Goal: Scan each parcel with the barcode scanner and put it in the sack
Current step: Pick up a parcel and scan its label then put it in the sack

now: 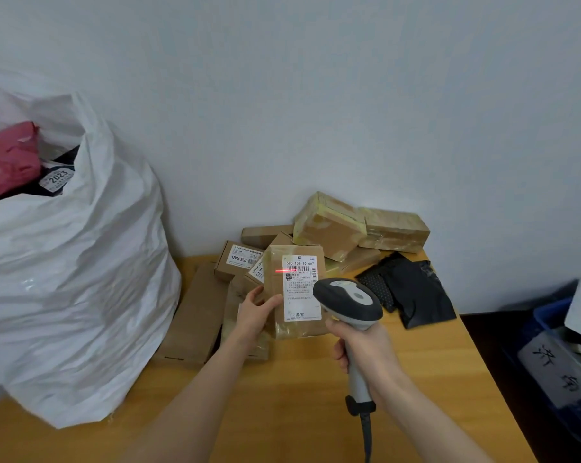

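taped cardboard parcel (297, 292) held label-up above the wooden table (282, 396), red scan line across its barcode, left hand (254, 314) gripping its left edge, right hand (366, 349) wrapped round the barcode scanner (347, 304) handle, more parcels (332, 225) piled behind, white sack (82, 279) at left

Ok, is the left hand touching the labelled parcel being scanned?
Touching. The head view shows the left hand gripping the labelled parcel at its left edge, thumb lying on its front face.
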A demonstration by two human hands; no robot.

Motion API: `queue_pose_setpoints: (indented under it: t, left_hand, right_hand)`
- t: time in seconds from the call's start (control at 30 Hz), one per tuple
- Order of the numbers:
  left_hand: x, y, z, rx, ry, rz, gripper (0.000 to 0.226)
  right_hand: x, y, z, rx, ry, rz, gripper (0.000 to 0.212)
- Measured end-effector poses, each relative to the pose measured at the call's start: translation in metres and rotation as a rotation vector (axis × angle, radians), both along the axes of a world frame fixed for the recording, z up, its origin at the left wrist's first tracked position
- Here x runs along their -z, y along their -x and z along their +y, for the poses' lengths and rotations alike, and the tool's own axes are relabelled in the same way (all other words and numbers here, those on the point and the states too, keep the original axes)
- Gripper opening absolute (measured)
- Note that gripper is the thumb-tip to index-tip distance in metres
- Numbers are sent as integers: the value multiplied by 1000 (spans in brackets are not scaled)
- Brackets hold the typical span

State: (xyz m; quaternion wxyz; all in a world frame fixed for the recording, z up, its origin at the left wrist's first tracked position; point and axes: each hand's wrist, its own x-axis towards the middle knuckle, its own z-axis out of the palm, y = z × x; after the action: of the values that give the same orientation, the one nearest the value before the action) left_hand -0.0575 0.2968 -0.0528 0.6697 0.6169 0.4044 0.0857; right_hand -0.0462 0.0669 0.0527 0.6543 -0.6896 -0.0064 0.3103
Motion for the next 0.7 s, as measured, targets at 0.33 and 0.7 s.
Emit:
queue_pose_setpoints:
  t: [0.33, 0.7]
  left_hand:
    - [-2, -3, -2, -19, -24, 3, 77]
    - [-55, -5, 6, -45, -47, -79, 66]
  right_hand:
    - [-2, -3, -3, -7, -9, 9, 20]
    - [-24, -32, 20, -25, -131, -56, 11]
